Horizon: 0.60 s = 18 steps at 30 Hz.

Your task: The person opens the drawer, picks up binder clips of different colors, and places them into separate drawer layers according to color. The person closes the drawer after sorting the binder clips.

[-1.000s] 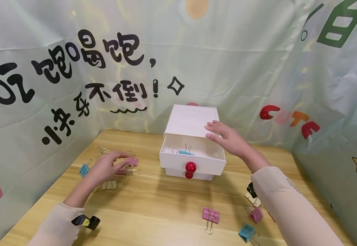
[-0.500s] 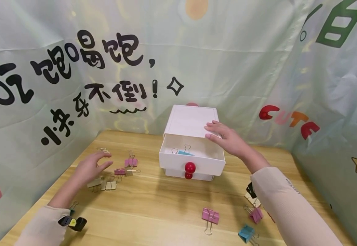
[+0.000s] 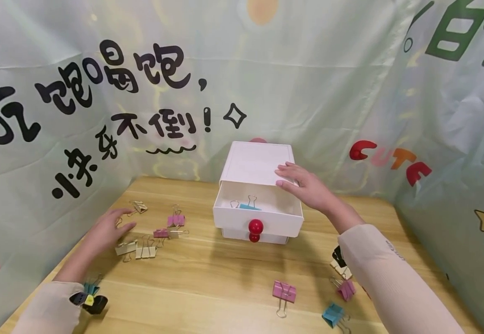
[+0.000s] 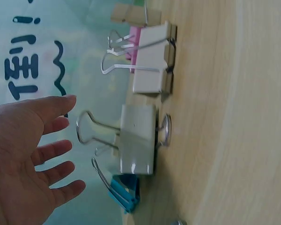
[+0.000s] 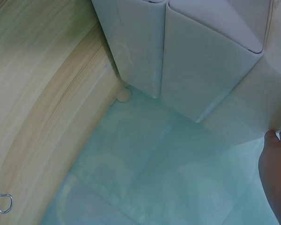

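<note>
My left hand [image 3: 104,229] hovers low at the table's left side, fingers spread and slightly bent, holding nothing. In the left wrist view its fingers point toward a cream binder clip [image 4: 138,140] and a blue binder clip [image 4: 125,192]; the hand hides that blue one in the head view. My right hand [image 3: 306,185] rests on the right edge of a white drawer box [image 3: 258,160], fingers extended over its top. The box's upper drawer [image 3: 233,217], with a red knob [image 3: 256,227], is pulled out. Inside lies a blue binder clip [image 3: 249,207].
Cream clips [image 3: 146,252] and pink clips [image 3: 176,220] are scattered near my left hand. Another blue clip [image 3: 92,288] lies by the left wrist. At the right are a pink clip [image 3: 284,292], a blue clip [image 3: 333,314] and a black clip [image 3: 338,256]. Printed curtains [image 3: 308,93] enclose the table.
My left hand has moved left, away from the pink clips, uncovering them and the cream ones. My right hand and the drawer box stay as they were.
</note>
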Each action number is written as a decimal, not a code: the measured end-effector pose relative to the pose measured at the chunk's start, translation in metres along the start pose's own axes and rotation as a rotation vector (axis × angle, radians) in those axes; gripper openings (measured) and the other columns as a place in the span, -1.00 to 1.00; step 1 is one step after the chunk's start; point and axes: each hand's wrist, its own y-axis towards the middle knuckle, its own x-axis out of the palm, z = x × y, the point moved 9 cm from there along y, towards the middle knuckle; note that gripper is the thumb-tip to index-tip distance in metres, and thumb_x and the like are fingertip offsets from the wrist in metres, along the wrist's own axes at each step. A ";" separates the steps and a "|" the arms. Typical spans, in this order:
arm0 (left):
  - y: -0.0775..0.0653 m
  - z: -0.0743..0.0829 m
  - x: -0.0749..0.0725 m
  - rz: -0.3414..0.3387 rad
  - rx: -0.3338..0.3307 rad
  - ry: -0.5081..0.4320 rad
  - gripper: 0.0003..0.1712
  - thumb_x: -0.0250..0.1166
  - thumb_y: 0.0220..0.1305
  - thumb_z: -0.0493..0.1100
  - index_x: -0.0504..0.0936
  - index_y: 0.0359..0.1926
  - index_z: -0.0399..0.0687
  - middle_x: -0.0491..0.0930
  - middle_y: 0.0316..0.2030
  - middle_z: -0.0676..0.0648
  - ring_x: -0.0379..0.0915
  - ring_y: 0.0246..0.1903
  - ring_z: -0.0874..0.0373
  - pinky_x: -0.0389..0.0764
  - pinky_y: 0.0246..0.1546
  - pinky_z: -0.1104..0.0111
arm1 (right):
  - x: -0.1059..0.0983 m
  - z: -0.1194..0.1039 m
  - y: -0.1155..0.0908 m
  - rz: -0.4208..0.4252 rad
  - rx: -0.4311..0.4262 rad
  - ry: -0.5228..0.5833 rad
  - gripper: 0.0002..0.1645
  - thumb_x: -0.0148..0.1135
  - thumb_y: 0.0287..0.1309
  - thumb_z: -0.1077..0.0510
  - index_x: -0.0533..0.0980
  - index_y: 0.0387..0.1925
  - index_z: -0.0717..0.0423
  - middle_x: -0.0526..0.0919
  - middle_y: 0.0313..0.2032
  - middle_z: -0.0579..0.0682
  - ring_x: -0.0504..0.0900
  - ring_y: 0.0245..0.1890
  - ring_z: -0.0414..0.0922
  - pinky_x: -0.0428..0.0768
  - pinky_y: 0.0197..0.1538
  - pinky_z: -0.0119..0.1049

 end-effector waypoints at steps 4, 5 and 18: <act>-0.001 -0.013 0.003 -0.022 -0.035 -0.019 -0.31 0.25 0.37 0.01 0.32 0.30 -0.38 0.21 0.26 -0.55 0.08 0.22 -0.55 0.12 0.17 -0.37 | 0.000 0.001 0.000 -0.004 0.011 0.001 -0.28 0.08 0.34 -0.27 0.38 0.36 0.03 0.22 0.44 -0.02 -0.02 0.49 -0.03 -0.06 0.44 0.15; -0.001 -0.016 0.003 -0.026 -0.042 -0.019 -0.29 0.25 0.37 0.03 0.31 0.31 -0.39 0.20 0.26 -0.56 0.07 0.22 -0.55 0.11 0.17 -0.37 | 0.000 0.001 0.000 -0.005 0.011 0.001 -0.28 0.08 0.34 -0.28 0.38 0.36 0.03 0.22 0.44 -0.02 -0.02 0.49 -0.03 -0.06 0.44 0.15; -0.005 -0.049 0.016 -0.109 -0.128 -0.008 -0.08 0.25 0.35 0.10 0.10 0.37 -0.52 0.04 0.27 -0.66 -0.02 0.21 -0.61 0.09 0.16 -0.39 | 0.000 -0.001 0.000 0.001 -0.001 -0.003 -0.30 0.09 0.34 -0.25 0.39 0.35 0.05 0.23 0.43 0.00 -0.01 0.49 -0.01 -0.05 0.45 0.14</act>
